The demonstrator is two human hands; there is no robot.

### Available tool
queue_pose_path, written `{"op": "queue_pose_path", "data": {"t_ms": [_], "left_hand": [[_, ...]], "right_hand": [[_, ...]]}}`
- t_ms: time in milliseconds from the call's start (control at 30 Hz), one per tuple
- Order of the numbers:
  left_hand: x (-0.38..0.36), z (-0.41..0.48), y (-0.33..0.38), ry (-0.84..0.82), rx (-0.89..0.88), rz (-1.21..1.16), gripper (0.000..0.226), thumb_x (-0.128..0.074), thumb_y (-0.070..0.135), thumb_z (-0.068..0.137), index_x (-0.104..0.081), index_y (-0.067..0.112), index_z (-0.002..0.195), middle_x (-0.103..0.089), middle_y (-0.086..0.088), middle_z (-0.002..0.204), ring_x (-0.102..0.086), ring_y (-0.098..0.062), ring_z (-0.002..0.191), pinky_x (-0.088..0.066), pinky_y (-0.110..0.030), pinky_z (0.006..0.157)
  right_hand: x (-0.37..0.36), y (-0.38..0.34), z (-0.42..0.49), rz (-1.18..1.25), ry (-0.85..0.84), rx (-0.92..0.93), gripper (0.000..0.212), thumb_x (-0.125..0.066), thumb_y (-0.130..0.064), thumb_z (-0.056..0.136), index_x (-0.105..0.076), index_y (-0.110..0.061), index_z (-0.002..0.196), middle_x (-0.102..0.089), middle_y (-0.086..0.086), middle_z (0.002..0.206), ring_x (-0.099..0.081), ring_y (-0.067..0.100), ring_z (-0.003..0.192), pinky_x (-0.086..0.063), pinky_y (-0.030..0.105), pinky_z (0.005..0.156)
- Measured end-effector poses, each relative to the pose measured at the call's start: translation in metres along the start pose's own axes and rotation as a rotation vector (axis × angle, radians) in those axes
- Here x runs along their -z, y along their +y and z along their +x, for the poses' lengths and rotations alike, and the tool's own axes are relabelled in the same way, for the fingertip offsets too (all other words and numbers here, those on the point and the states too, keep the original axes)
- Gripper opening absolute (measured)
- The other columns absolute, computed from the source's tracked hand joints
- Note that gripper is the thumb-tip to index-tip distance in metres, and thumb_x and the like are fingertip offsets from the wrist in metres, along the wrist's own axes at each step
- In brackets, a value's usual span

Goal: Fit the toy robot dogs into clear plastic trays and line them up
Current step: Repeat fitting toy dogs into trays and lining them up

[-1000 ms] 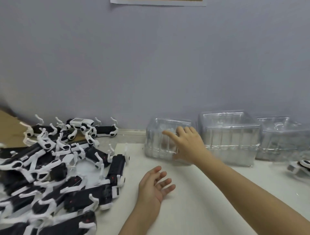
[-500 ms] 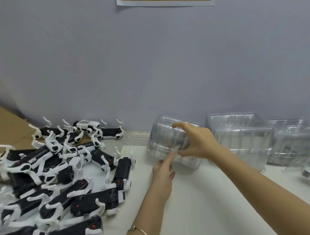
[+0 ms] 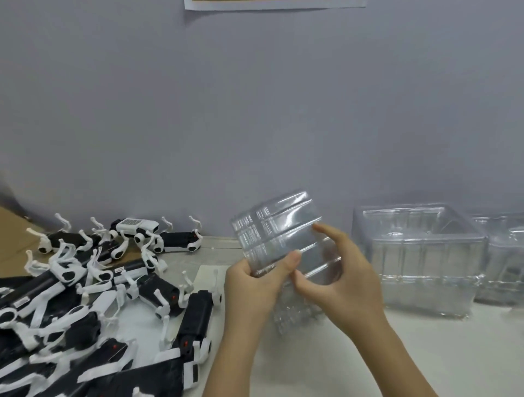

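Your left hand and right hand hold the clear trays tilted above the bench, fingers clamped on them. Toy robot dogs are piled to the left and other tray stacks stand to the right. The print on the wall paper is unreadable.

Light was even, soft; faint shadows; glare streaked clear tray; wide-angle bending, slight blur at edges.

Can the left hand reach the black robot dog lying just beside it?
Probably yes: the robot dog lies close beside the left hand, nothing between. But that hand grips the clear tray, shared with the right hand, so it must let go first.
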State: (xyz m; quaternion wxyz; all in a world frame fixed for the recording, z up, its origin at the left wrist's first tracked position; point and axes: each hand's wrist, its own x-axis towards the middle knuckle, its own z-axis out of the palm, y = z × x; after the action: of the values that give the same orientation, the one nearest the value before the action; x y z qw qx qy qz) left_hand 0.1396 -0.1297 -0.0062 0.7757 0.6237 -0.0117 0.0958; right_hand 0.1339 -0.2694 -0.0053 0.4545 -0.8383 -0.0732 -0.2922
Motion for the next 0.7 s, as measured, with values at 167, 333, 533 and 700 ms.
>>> {"op": "queue_pose_path", "data": {"t_ms": [167,333,533,700], "left_hand": [[-0.006,-0.004,0.004,0.021,-0.050,-0.007,0.028,-0.084,0.036,0.058,-0.079,0.024,0.083,-0.076,-0.004,0.080,-0.075,-0.020,0.077,-0.059,-0.031,0.063],[-0.006,-0.008,0.005,0.028,-0.085,0.018,0.033,-0.083,0.044,0.054,-0.078,0.025,0.081,-0.076,-0.002,0.079,-0.074,-0.017,0.077,-0.057,-0.025,0.065],[-0.011,-0.019,0.031,-0.010,-0.176,0.027,0.032,-0.082,0.044,0.057,-0.078,0.028,0.084,-0.076,0.002,0.080,-0.074,-0.014,0.076,-0.058,-0.031,0.069],[-0.001,-0.025,0.053,-0.067,-0.238,-0.084,0.024,-0.081,0.038,0.055,-0.078,0.029,0.077,-0.076,0.002,0.077,-0.072,-0.008,0.071,-0.055,-0.017,0.058]], "right_hand": [[0.002,0.000,0.003,0.122,0.072,-0.087,0.073,-0.084,-0.056,0.045,-0.049,-0.061,0.108,-0.053,-0.035,0.090,-0.056,0.001,0.071,-0.051,0.028,0.068],[0.008,-0.002,-0.001,0.179,0.081,-0.138,0.073,-0.092,-0.040,0.050,-0.052,-0.061,0.106,-0.053,-0.035,0.086,-0.054,-0.003,0.068,-0.045,0.016,0.060],[0.028,-0.019,0.002,0.228,0.158,-0.084,0.076,-0.094,-0.035,0.047,-0.055,-0.058,0.109,-0.060,-0.018,0.081,-0.055,0.000,0.060,-0.048,0.013,0.055],[0.062,-0.024,0.015,0.312,0.316,-0.041,0.070,-0.092,-0.030,0.052,-0.058,-0.049,0.111,-0.061,-0.005,0.081,-0.053,0.005,0.054,-0.051,0.018,0.055]]}}
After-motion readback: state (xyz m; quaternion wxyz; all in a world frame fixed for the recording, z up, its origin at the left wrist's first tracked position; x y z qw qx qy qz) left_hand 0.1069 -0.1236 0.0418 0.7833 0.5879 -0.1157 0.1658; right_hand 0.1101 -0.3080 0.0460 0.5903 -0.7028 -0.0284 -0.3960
